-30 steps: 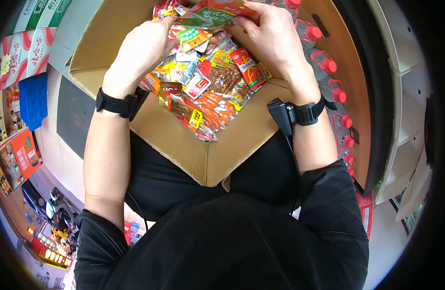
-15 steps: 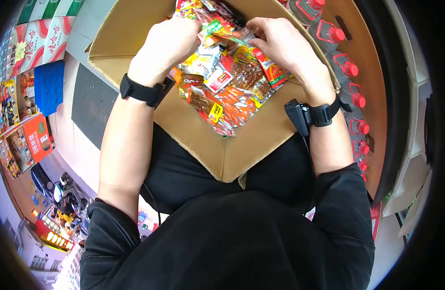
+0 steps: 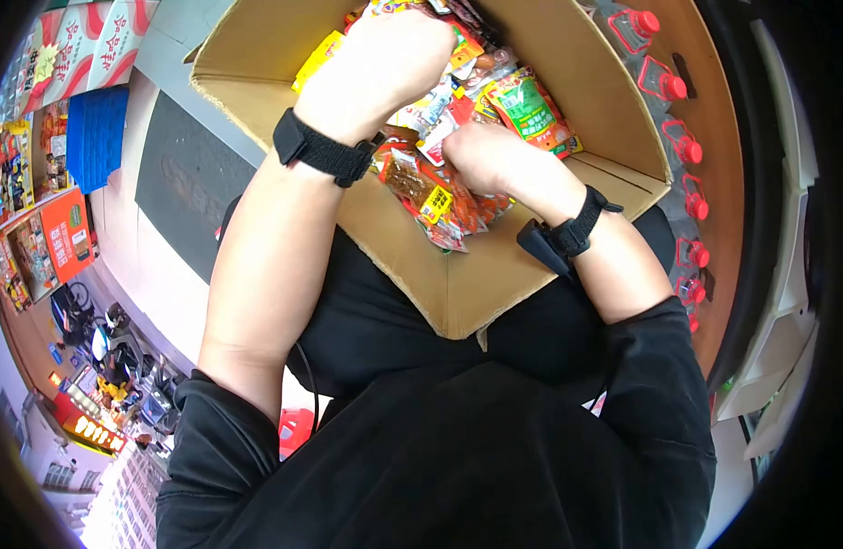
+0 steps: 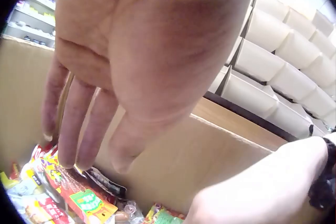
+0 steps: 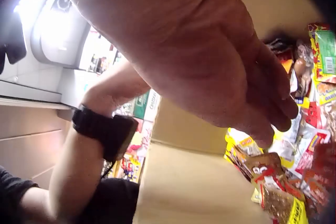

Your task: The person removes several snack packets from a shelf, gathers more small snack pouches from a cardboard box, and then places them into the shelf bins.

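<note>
"Brown cardboard surrounded the snack packets (image 3: 421, 188), didn't it?"

"Yes, they lay loose in the box (image 3: 458, 297), heaped down toward its near corner, with a green packet (image 3: 522, 101) on top, toward the right corner. The raised walls probably kept the slippery pile together."

"And the hands?"

"Apart from each other, both above the pile. The left hand (image 3: 403, 57) hung with fingers extended, gripping nothing. The right hand (image 3: 484, 154) had loosely bent fingers nearer the near corner, with nothing visibly pinched; whether they touched anything, I couldn't tell."

"Why was the box so close?"

"Its near corner jutted over the black trousers (image 3: 367, 316), perhaps for easy reach. Bottles (image 3: 664, 84) stood beyond its right edge."
</note>
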`<state>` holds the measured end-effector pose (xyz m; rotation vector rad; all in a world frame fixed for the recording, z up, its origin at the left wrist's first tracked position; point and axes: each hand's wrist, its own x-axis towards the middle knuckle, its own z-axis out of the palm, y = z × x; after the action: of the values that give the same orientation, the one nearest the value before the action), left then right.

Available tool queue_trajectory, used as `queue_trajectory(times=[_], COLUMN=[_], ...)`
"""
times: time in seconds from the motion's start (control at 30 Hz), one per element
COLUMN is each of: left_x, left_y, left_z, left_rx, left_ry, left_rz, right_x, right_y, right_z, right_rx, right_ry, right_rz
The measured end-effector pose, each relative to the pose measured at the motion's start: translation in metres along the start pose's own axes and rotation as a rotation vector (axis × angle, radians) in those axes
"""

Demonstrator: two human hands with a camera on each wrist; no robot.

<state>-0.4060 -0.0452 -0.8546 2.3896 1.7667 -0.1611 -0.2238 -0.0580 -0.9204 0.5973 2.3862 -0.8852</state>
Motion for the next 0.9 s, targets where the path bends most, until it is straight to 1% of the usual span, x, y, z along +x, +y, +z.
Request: queue_trajectory(times=[0.03,0.07,0.1,0.13,0.17,0.2,0.23,0.27,0.33,0.37,0.4,0.43,0.5,0.53,0.57,0.6,0.63,0.67,0.73,0.77,0.83,0.87,0.9], left_x=[-0.001,-0.001,0.002,-0.008,-0.024,-0.033,-0.023,-0.025,-0.031,-0.027,-0.023,-0.022,-0.024,-0.024,-0.025,-0.028,-0.030,-0.023,0.000,0.002,0.003,-0.004,-0.017], left_y=[-0.002,-0.005,-0.006,-0.012,-0.021,-0.026,-0.034,-0.034,-0.028,-0.029,-0.031,-0.031,-0.026,-0.024,-0.024,-0.026,-0.027,-0.024,-0.015,-0.014,-0.012,-0.015,-0.022], left_z=[-0.003,-0.005,-0.009,-0.011,-0.014,-0.016,-0.007,-0.001,0.001,0.000,-0.003,-0.005,-0.008,-0.009,-0.011,-0.012,-0.013,-0.013,-0.014,-0.015,-0.016,0.000,0.025], left_rx=[-0.031,-0.062,-0.024,-0.029,-0.498,-0.964,-0.353,-0.357,-1.294,-1.299,-0.846,-0.389,-0.363,-0.325,-0.327,-0.429,-0.528,-0.529,-0.122,-0.123,-0.180,-0.185,-0.686], left_ry=[-0.004,-0.006,-0.039,-0.037,0.129,0.299,0.543,0.546,0.384,0.393,0.480,0.541,0.536,0.529,0.536,0.421,0.302,0.303,-0.029,-0.025,-0.025,-0.031,0.244], left_rz=[-0.015,-0.029,-0.062,-0.068,-0.020,0.034,0.274,0.274,-0.004,0.002,0.132,0.245,0.239,0.239,0.238,0.198,0.157,0.158,-0.072,-0.079,-0.066,-0.069,0.053], right_x=[0.007,0.014,0.020,0.026,0.033,0.034,0.035,0.036,0.036,0.036,0.035,0.037,0.043,0.043,0.043,0.043,0.047,0.048,0.048,0.049,0.044,0.037,0.033], right_y=[0.000,0.004,0.011,0.018,0.023,0.027,0.031,0.034,0.032,0.033,0.033,0.033,0.037,0.040,0.043,0.044,0.044,0.043,0.037,0.037,0.027,0.022,0.021], right_z=[0.008,0.014,0.020,0.025,0.030,0.034,0.039,0.045,0.050,0.051,0.052,0.056,0.066,0.069,0.072,0.073,0.074,0.075,0.069,0.069,0.044,0.029,0.015], right_rx=[0.035,0.029,0.045,0.061,-0.014,-0.020,-0.015,-0.006,-0.016,-0.024,-0.033,-0.037,0.047,0.040,0.014,-0.008,-0.052,-0.053,-0.100,-0.159,-0.174,-0.181,-0.150], right_ry=[-0.093,-0.097,-0.117,-0.136,-0.145,-0.146,-0.175,-0.207,-0.211,-0.152,-0.097,-0.106,0.028,0.025,0.010,-0.006,-0.079,-0.079,-0.107,-0.085,-0.073,-0.064,-0.054], right_rz=[0.001,-0.001,0.004,0.010,0.064,0.064,0.097,0.131,0.173,0.200,0.224,0.227,0.390,0.393,0.346,0.299,0.297,0.298,0.225,0.190,0.179,0.169,0.181])
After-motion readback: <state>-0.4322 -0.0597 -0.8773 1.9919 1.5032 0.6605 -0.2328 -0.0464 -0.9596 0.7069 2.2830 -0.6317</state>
